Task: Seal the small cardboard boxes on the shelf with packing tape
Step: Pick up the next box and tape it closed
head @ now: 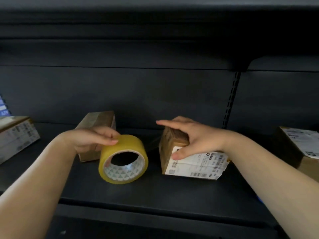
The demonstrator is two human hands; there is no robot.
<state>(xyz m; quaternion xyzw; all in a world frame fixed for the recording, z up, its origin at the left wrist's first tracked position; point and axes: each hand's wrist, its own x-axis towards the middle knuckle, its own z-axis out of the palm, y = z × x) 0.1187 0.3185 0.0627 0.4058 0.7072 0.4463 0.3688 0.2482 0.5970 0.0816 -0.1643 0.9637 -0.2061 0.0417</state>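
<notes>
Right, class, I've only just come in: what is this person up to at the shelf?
A person is taping up parcels on a dark shelf. The left hand rests its fingers on a yellow tape roll standing on edge. The right hand lies over a small labelled cardboard box, thumb on its label. Another small box stands behind the roll, and more boxes lie at both edges.

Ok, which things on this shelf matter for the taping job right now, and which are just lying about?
In use:
- tape roll, left hand on it
- labelled box, right hand steadying it

Not in use right now:
- plain box behind the roll
- box at far left
- box at far right
</notes>
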